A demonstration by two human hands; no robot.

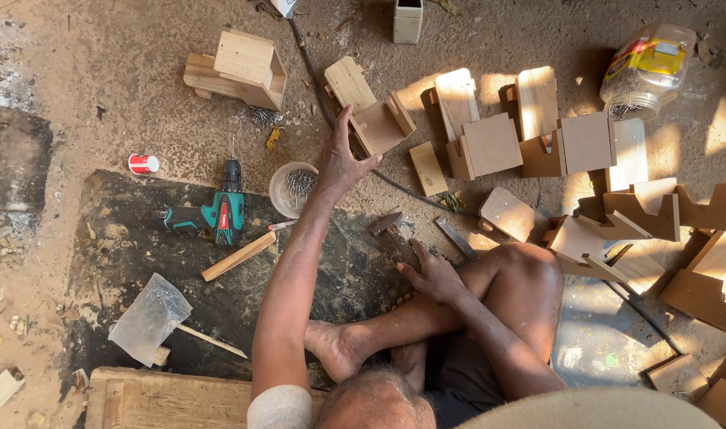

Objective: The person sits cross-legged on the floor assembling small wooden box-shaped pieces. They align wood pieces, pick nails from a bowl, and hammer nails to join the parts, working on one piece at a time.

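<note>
Plywood everywhere: pale, cut pieces and part-built little box-and-bracket units cover the sandy floor ahead of the seated person.

Left hand: arm stretched forward, fingers spread wide, fingertips touching or just short of the small open box unit; which of the two I cannot tell. Nothing is gripped. That unit lies just beyond the hand, beside a dark cable that runs up the floor.

Right hand: resting on the shin of the crossed leg, fingers loosely extended and holding nothing; its fingertips lie near the hammer on the ground.

Tools and stock, all lying unused: green cordless drill on the dark mat, round bowl of nails just beside the left wrist, loose wooden stick, clear plastic bag, red-and-white cup.

Progress, as a judgement: several units look assembled, among them a larger stepped box at upper left and a row of panel-and-bracket pieces to the right in patchy sun. Many loose brackets and panels sit well to the right, apparently not yet joined. So some of the batch seems built and a fair share remains as parts. A plastic jar lies on its side at upper right.
</note>
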